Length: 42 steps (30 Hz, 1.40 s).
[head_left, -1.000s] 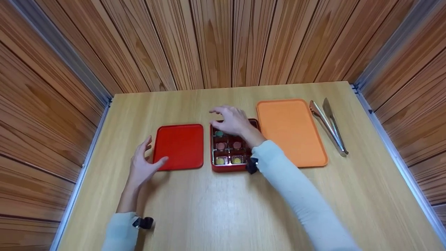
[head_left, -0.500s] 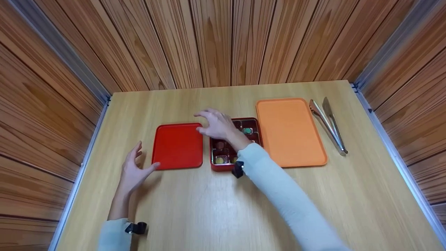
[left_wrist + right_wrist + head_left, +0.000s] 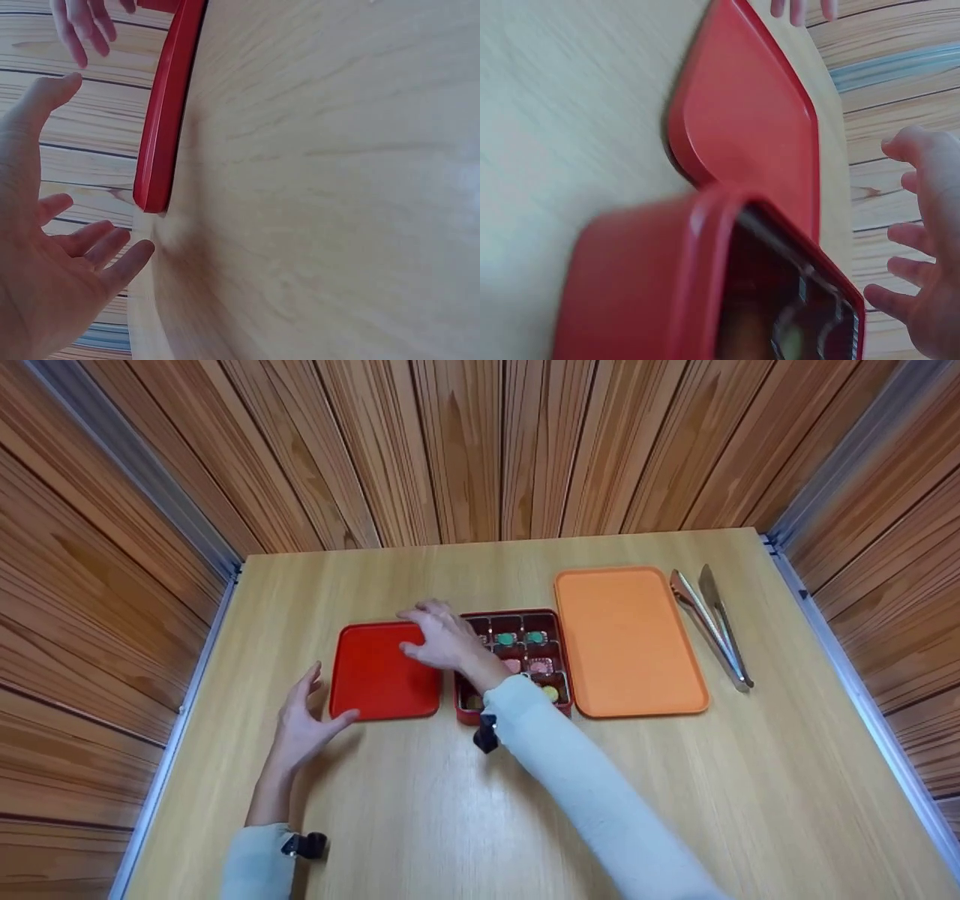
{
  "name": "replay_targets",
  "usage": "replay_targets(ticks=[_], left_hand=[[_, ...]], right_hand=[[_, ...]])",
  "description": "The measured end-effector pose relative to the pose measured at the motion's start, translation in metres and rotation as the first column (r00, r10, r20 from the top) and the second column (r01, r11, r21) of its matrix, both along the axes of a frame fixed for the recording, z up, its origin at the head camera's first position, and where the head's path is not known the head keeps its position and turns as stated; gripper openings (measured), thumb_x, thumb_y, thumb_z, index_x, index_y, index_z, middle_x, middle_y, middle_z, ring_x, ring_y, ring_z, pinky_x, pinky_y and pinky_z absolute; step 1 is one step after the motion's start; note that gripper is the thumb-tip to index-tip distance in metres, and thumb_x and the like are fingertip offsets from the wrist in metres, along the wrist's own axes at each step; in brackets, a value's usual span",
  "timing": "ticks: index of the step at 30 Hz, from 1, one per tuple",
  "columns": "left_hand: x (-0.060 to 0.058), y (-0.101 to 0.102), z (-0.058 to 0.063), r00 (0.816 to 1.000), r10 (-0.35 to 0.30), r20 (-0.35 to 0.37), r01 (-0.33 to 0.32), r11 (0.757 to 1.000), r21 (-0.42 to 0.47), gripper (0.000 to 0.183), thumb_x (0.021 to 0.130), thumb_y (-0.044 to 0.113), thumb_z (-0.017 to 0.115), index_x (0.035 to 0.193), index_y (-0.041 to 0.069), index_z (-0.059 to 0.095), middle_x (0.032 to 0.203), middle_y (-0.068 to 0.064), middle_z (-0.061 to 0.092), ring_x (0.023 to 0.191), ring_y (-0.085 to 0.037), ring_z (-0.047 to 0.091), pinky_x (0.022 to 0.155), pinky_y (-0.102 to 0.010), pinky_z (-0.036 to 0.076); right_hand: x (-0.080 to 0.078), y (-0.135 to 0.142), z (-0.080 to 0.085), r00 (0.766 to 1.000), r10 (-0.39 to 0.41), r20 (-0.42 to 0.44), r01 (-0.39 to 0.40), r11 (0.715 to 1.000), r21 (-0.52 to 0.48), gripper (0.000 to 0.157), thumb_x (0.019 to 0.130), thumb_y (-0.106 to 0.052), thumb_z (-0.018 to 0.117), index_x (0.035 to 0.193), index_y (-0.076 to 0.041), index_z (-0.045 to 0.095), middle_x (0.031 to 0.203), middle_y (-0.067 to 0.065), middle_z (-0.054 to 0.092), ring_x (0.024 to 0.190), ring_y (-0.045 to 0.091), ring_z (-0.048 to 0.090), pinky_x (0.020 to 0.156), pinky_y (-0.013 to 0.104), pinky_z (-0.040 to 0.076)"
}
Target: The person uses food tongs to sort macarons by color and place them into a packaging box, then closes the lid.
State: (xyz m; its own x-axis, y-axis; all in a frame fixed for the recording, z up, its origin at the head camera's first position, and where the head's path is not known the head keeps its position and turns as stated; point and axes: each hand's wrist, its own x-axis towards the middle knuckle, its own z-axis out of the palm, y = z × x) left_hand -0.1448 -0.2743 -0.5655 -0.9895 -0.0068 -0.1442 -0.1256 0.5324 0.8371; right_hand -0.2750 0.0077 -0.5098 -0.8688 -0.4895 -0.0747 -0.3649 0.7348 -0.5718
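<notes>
A shallow red square lid (image 3: 379, 679) lies flat on the table, left of a red box (image 3: 566, 660). The box stands uncovered, with dark compartments holding small green pieces (image 3: 505, 639), pink pieces (image 3: 541, 665) and a yellow piece (image 3: 551, 693); my right forearm hides some. Over the lid's far right corner hovers my right hand (image 3: 444, 641), fingers spread and bent, holding nothing. At the lid's left edge is my left hand (image 3: 304, 729), thumb and fingers apart; the left wrist view shows this hand (image 3: 52, 277) clear of the lid (image 3: 159, 135).
An orange tray (image 3: 634, 645) lies right beside the box. Beyond it, metal tongs (image 3: 712, 634) rest near the table's right side. Wood-panelled walls (image 3: 465, 450) enclose the table (image 3: 420, 825) at the back and both sides.
My right hand has moved left from above the box to over the lid, uncovering the box's right compartments. My left hand shifted slightly away, then back toward the lid.
</notes>
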Motion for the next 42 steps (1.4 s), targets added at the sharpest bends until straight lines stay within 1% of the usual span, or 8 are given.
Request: replay_targets(ticks=[4, 11, 15, 19, 24, 27, 35, 42], left_hand=[[-0.001, 0.005, -0.002, 1.000, -0.010, -0.004, 0.010, 1.000, -0.001, 0.118, 0.096, 0.042, 0.089, 0.183, 0.020, 0.014, 0.189, -0.013, 0.024, 0.171, -0.041, 0.032, 0.133, -0.070, 0.042], [-0.002, 0.005, -0.001, 1.000, -0.027, -0.003, 0.027, 0.999, -0.029, 0.120, 0.094, 0.035, 0.093, 0.182, 0.015, 0.015, 0.186, -0.020, 0.026, 0.171, -0.045, 0.033, 0.134, -0.065, 0.042], [-0.005, 0.003, -0.001, 0.999, -0.035, 0.017, 0.035, 0.999, -0.021, 0.120, 0.094, 0.029, 0.092, 0.182, 0.014, 0.013, 0.187, -0.021, 0.023, 0.172, -0.046, 0.030, 0.134, -0.064, 0.042], [-0.008, 0.005, -0.003, 0.998, -0.053, 0.022, 0.053, 0.998, -0.021, 0.121, 0.093, 0.024, 0.093, 0.182, 0.012, 0.012, 0.186, -0.023, 0.024, 0.170, -0.047, 0.029, 0.133, -0.066, 0.044], [-0.011, 0.009, -0.008, 0.997, -0.078, 0.016, 0.079, 0.996, -0.034, 0.119, 0.092, 0.021, 0.094, 0.181, 0.009, 0.016, 0.184, -0.024, 0.027, 0.167, -0.047, 0.029, 0.137, -0.071, 0.033], [-0.013, 0.011, -0.011, 0.995, -0.096, 0.013, 0.097, 0.995, -0.040, 0.119, 0.092, 0.020, 0.094, 0.181, 0.007, 0.016, 0.183, -0.025, 0.028, 0.167, -0.048, 0.029, 0.139, -0.073, 0.027], [-0.013, 0.008, -0.011, 0.993, -0.115, -0.003, 0.115, 0.992, -0.050, 0.119, 0.092, 0.018, 0.094, 0.181, 0.005, 0.015, 0.183, -0.026, 0.027, 0.167, -0.050, 0.027, 0.138, -0.075, 0.025], [-0.011, 0.006, -0.010, 0.995, -0.073, 0.072, 0.077, 0.996, -0.050, 0.121, 0.090, 0.013, 0.093, 0.182, 0.009, 0.014, 0.185, -0.024, 0.024, 0.169, -0.048, 0.024, 0.139, -0.071, 0.030]], right_hand=[[0.005, -0.011, -0.006, 0.999, -0.026, 0.047, 0.026, 1.000, -0.003, 0.062, 0.111, -0.038, 0.070, 0.169, -0.027, 0.053, 0.182, 0.013, 0.041, 0.170, 0.035, 0.036, 0.134, 0.066, 0.043], [0.015, -0.029, -0.010, 0.992, -0.071, 0.102, 0.072, 0.997, -0.006, 0.066, 0.111, -0.035, 0.071, 0.172, -0.025, 0.049, 0.182, 0.017, 0.038, 0.172, 0.037, 0.033, 0.137, 0.062, 0.040], [0.019, -0.037, -0.013, 0.991, -0.064, 0.120, 0.060, 0.997, 0.040, 0.070, 0.111, -0.036, 0.070, 0.175, -0.025, 0.043, 0.186, 0.018, 0.031, 0.176, 0.041, 0.022, 0.139, 0.063, 0.036], [0.020, -0.042, -0.019, 0.985, -0.090, 0.146, 0.080, 0.994, 0.075, 0.073, 0.111, -0.036, 0.069, 0.177, -0.027, 0.039, 0.188, 0.018, 0.024, 0.179, 0.045, 0.011, 0.141, 0.065, 0.031], [0.022, -0.043, -0.025, 0.977, -0.114, 0.180, 0.101, 0.992, 0.080, 0.075, 0.111, -0.036, 0.069, 0.178, -0.029, 0.036, 0.190, 0.018, 0.017, 0.178, 0.049, 0.003, 0.141, 0.067, 0.027], [0.021, -0.042, -0.027, 0.972, -0.132, 0.196, 0.121, 0.991, 0.064, 0.076, 0.111, -0.035, 0.069, 0.178, -0.030, 0.035, 0.191, 0.018, 0.014, 0.178, 0.050, 0.001, 0.141, 0.068, 0.028], [0.020, -0.045, -0.028, 0.951, -0.165, 0.263, 0.165, 0.986, 0.025, 0.075, 0.111, -0.029, 0.069, 0.178, -0.028, 0.036, 0.191, 0.020, 0.006, 0.179, 0.048, -0.004, 0.142, 0.070, 0.024], [0.021, -0.048, -0.033, 0.954, -0.195, 0.229, 0.173, 0.978, 0.114, 0.072, 0.109, -0.013, 0.068, 0.175, -0.028, 0.042, 0.189, 0.023, 0.013, 0.177, 0.050, 0.013, 0.140, 0.065, 0.032]])
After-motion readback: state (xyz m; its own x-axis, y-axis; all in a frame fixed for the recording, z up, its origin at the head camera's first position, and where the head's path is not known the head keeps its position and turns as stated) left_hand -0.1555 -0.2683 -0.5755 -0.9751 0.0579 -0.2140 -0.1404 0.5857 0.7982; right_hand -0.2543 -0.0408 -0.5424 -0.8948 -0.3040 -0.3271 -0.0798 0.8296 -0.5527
